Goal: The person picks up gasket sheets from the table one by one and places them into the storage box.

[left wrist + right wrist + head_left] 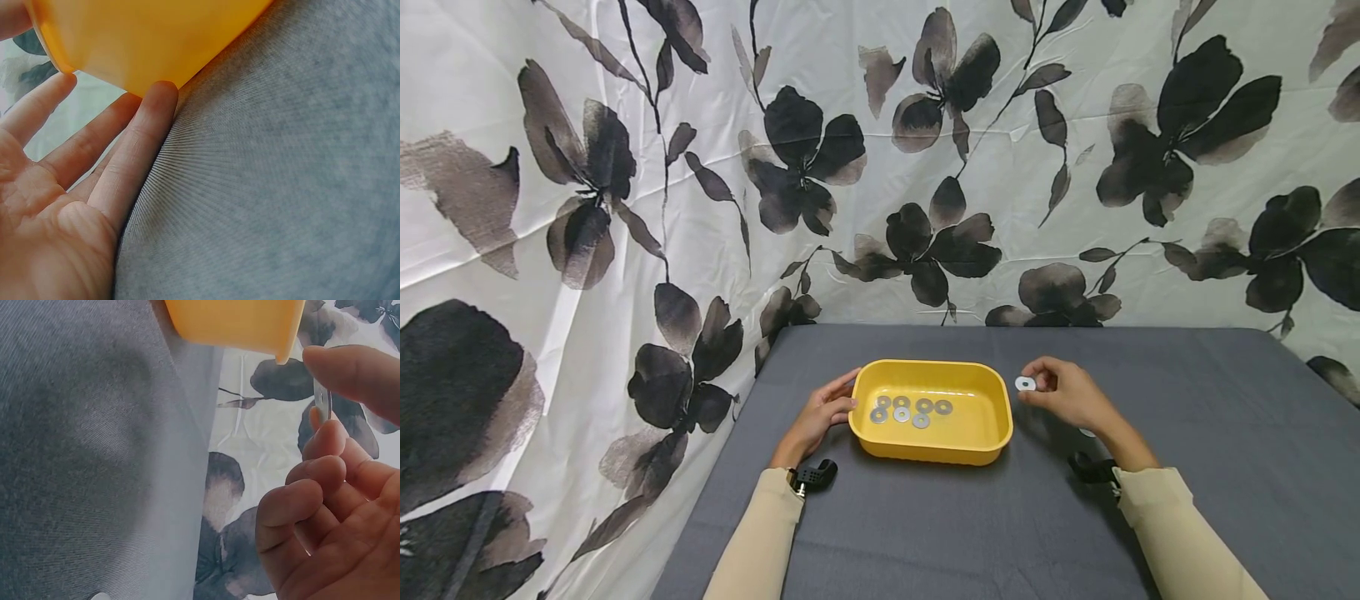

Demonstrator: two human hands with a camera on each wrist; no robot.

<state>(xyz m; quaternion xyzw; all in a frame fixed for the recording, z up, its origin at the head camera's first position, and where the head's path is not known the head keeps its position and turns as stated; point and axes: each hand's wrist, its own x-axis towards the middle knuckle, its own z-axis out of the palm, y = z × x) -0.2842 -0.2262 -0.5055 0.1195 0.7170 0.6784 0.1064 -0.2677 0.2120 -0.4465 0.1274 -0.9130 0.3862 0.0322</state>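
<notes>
A yellow plastic tub [932, 454] stands on the grey cloth, and several flat metal washers [921, 421] lie on its floor toward the left. My left hand [820, 417] rests against the tub's left end; in the left wrist view its extended fingers [134, 153] touch the outer wall low down. To the right of the tub, my right hand [1067, 396] pinches one washer [1026, 383] above the cloth. The right wrist view shows that washer [322, 400] edge-on between thumb and index finger, the other fingers curled beneath.
Another washer [1086, 432] lies on the cloth, partly hidden under my right wrist. The grey cloth-covered table [970, 533] spreads around the tub. A white curtain [850, 50] with dark flowers hangs behind the table and along its left side.
</notes>
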